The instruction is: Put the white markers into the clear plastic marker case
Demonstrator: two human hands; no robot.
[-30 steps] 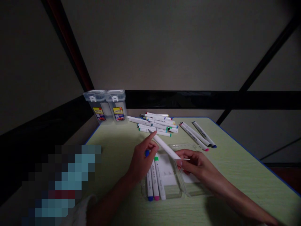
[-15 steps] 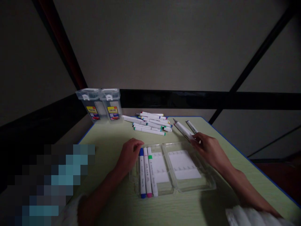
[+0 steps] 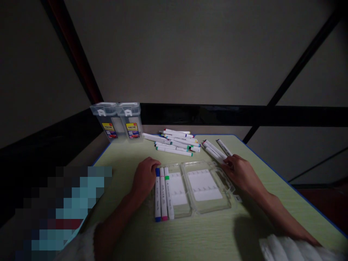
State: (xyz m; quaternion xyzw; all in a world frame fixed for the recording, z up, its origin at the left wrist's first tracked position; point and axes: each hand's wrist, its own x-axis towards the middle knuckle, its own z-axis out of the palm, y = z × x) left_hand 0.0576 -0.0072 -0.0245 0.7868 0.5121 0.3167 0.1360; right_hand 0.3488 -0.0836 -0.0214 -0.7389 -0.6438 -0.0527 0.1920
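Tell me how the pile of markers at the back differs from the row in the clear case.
The pile lies crisscrossed, while the row lies neatly side by side. The pile has many markers; the row has three. The pile rests on the table, the row in the open case. Both have white barrels.

A pale green, blue-edged table [image 3: 190,239] with scattered markers [image 3: 174,151], an open clear case [image 3: 212,210], two lidded containers [image 3: 121,125].

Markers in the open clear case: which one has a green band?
The right marker, beside a white sheet; the middle marker has a pink end, the left marker blue ends.
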